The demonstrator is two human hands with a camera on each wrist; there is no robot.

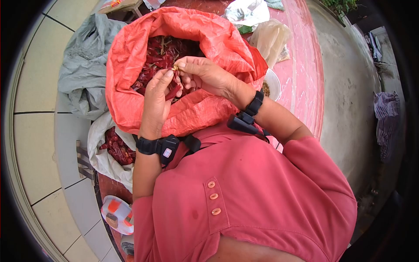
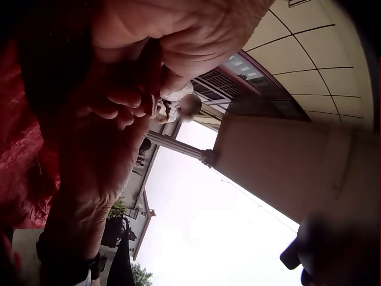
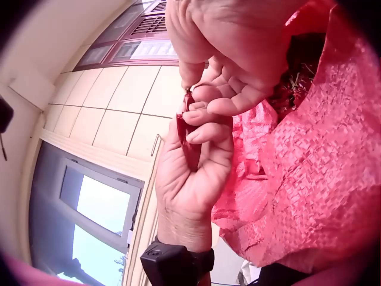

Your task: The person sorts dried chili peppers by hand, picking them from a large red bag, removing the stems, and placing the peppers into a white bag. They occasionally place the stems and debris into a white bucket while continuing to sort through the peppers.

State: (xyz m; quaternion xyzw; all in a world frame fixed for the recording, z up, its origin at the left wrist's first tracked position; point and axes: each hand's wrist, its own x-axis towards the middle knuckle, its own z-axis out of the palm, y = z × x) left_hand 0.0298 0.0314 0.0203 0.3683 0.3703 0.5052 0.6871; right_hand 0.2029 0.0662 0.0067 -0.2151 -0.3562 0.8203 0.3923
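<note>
In the head view both hands meet over a big red woven sack (image 1: pixel 122 83) holding many dried red chilies (image 1: pixel 152 54). The left hand (image 1: pixel 156 98) grips one dried red chili (image 3: pixel 189 143), which lies along its palm with the tip toward the wrist. At the chili's stem end, the right hand (image 1: pixel 211 76) pinches with thumb and finger, as the right wrist view shows. The fingertips of the two hands come close together there. In the left wrist view the right hand (image 2: pixel 101 149) is dark and the chili mostly hidden.
A white sack (image 1: pixel 98 135) with more red chilies (image 1: pixel 118 148) stands at the left, below a grey sack (image 1: pixel 85 65). To the right are a white bowl (image 1: pixel 273 81) and a clear plastic bag (image 1: pixel 270 39) on a pink covering (image 1: pixel 301 78). A patterned basin (image 1: pixel 117 214) sits lower left.
</note>
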